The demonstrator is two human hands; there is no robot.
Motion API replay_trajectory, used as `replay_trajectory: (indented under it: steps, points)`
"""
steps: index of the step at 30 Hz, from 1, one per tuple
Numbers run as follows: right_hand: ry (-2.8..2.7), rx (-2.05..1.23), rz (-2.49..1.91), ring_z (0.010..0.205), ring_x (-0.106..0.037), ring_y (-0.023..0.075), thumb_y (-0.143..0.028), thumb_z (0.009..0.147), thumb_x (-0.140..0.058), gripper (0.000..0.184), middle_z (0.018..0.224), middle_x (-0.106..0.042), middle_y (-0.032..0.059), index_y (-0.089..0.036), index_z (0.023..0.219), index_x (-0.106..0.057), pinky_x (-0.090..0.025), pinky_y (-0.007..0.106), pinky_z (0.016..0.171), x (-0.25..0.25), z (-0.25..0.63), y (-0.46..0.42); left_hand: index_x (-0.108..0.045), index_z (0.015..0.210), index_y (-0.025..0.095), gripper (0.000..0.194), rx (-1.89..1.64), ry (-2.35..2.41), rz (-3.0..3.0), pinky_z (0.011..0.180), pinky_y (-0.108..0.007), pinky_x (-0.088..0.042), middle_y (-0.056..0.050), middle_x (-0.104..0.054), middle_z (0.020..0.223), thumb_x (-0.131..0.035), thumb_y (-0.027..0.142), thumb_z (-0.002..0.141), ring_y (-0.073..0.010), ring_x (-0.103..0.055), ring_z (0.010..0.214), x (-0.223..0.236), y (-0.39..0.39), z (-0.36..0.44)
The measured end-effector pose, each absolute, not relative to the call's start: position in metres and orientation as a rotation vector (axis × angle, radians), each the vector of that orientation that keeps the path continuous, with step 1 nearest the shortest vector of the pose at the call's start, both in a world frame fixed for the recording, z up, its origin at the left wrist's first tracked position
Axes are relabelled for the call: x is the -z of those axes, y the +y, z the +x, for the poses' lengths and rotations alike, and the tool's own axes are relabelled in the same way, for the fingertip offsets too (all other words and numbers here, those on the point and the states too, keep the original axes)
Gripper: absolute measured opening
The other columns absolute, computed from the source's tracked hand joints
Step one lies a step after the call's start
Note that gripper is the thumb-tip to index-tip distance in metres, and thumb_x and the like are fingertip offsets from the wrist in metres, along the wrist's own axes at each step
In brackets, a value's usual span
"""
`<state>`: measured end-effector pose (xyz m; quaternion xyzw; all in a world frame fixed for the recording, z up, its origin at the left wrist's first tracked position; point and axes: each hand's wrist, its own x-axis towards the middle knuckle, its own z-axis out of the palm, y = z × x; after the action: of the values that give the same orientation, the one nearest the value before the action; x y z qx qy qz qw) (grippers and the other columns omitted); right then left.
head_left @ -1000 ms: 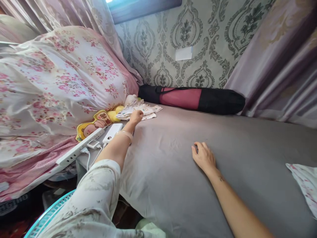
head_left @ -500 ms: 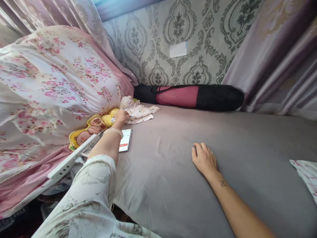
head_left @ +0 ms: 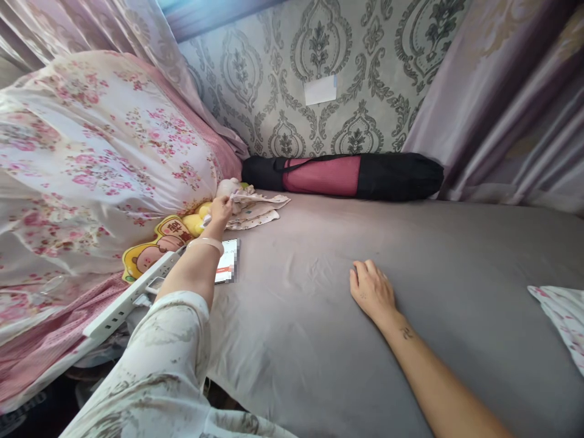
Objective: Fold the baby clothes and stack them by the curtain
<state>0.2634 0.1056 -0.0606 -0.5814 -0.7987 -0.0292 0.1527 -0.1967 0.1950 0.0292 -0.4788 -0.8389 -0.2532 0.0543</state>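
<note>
My left hand [head_left: 221,208] is stretched far forward, its fingers closed on the near-left edge of a cream patterned cloth [head_left: 255,210]. The cloth's gripped edge is raised, while its right part lies in folds on the grey bed sheet [head_left: 310,328]. Close beside that hand are a yellow plush toy [head_left: 195,224] and a pale plush toy [head_left: 227,187]. Under my left forearm lies a phone [head_left: 229,261] with its screen lit. My right hand [head_left: 371,287] rests palm down on the sheet, fingers apart and loosely bent, with nothing in it.
A black and pink rolled bag [head_left: 319,176] lies along the patterned wall. To the left are floral bedding [head_left: 91,164], a pig-shaped cushion [head_left: 148,252] and a white power strip [head_left: 132,298] with a plug in it. A floral cloth corner [head_left: 559,316] shows at right.
My left hand has lifted the cloth's near-left edge slightly and pulled it up. My right hand stays put on the sheet. The whole view has shifted a little.
</note>
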Motion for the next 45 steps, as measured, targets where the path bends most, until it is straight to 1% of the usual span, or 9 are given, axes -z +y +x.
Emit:
replay_trajectory:
  steps: [7,16,23,28,31,34,37,41,45]
  points:
    - [-2.309,0.058,-1.673,0.088,-0.06,0.0235,-0.026,0.096,-0.035,0.029,0.101,-0.061,0.0129,-0.017,0.105,-0.062,-0.04,0.035,0.076,0.057,0.263,0.103,-0.066,0.107,0.011,0.038,1.568,-2.25,-1.642,0.071,-0.022,-0.045,-0.005,-0.067,0.087,-0.046,0.04,0.091,-0.0144,-0.058,0.079,-0.052,0.22,-0.152]
    - [-2.285,0.017,-1.647,0.091,-0.06,0.023,-0.026,0.096,-0.036,0.029,0.102,-0.063,0.0125,-0.018,0.104,-0.063,-0.042,0.034,0.079,0.058,0.264,0.104,-0.066,0.108,0.012,0.056,2.146,-1.863,-2.359,0.072,-0.026,-0.049,-0.005,-0.07,0.09,-0.067,0.057,0.075,-0.0167,-0.062,0.081,-0.061,0.214,-0.061]
    - [-2.0,-0.358,-1.481,0.089,-0.063,0.0213,-0.031,0.094,-0.041,0.031,0.102,-0.065,0.0105,-0.019,0.117,-0.06,-0.047,0.034,0.08,0.055,0.274,0.113,-0.067,0.106,0.012,0.05,1.89,-1.71,-2.865,0.066,-0.025,-0.047,-0.004,-0.069,0.086,-0.062,0.056,0.082,-0.0157,-0.062,0.075,-0.059,0.181,0.029]
    - [-1.829,-0.341,-1.224,0.122,-0.052,0.0251,-0.032,0.088,-0.051,0.052,0.132,-0.055,0.0156,-0.018,0.138,-0.045,-0.043,0.041,0.101,0.035,0.288,0.127,-0.067,0.106,0.013,0.047,1.671,-1.453,-3.286,0.072,-0.027,-0.049,-0.007,-0.07,0.093,-0.056,0.054,0.087,-0.0176,-0.063,0.082,-0.049,0.156,0.082]
    - [-1.81,-0.447,-1.168,0.129,-0.046,0.0244,-0.033,0.084,-0.055,0.059,0.141,-0.05,0.0135,-0.02,0.14,-0.043,-0.039,0.042,0.105,0.024,0.297,0.132,-0.068,0.109,0.014,0.042,1.512,-1.262,-3.44,0.083,-0.03,-0.049,-0.008,-0.07,0.103,-0.054,0.05,0.09,-0.0201,-0.063,0.095,-0.049,0.142,0.107]
    - [-1.812,-0.654,-1.068,0.118,-0.055,0.0247,-0.039,0.082,-0.058,0.045,0.126,-0.062,0.0091,-0.021,0.123,-0.059,-0.043,0.039,0.099,0.019,0.308,0.134,-0.066,0.112,0.015,0.041,1.424,-1.091,-3.577,0.089,-0.032,-0.047,-0.01,-0.068,0.11,-0.049,0.046,0.093,-0.0211,-0.061,0.103,-0.054,0.13,0.125]
    - [-1.801,-0.871,-1.081,0.094,-0.062,0.0242,-0.044,0.079,-0.06,0.033,0.096,-0.069,0.0042,-0.018,0.098,-0.069,-0.047,0.036,0.085,0.016,0.322,0.136,-0.065,0.11,0.013,0.041,1.422,-1.113,-3.567,0.087,-0.033,-0.047,-0.01,-0.068,0.108,-0.048,0.046,0.094,-0.0204,-0.061,0.099,-0.059,0.123,0.135]
    - [-1.699,-0.903,-1.168,0.072,-0.057,0.0183,-0.047,0.077,-0.061,0.032,0.07,-0.063,-0.001,-0.016,0.079,-0.069,-0.043,0.03,0.069,0.007,0.341,0.14,-0.059,0.114,0.013,0.044,1.34,-1.425,-3.371,0.074,-0.029,-0.046,-0.006,-0.065,0.093,-0.061,0.047,0.085,-0.0177,-0.059,0.083,-0.05,0.122,0.138]
    - [-1.649,-0.796,-1.222,0.065,-0.051,0.0141,-0.04,0.075,-0.058,0.025,0.066,-0.06,-0.0022,-0.017,0.075,-0.068,-0.039,0.026,0.062,-0.006,0.354,0.141,-0.054,0.117,0.016,0.048,1.115,-1.512,-3.117,0.078,-0.031,-0.045,-0.008,-0.06,0.105,-0.07,0.024,0.073,-0.0209,-0.056,0.092,-0.025,0.125,0.138]
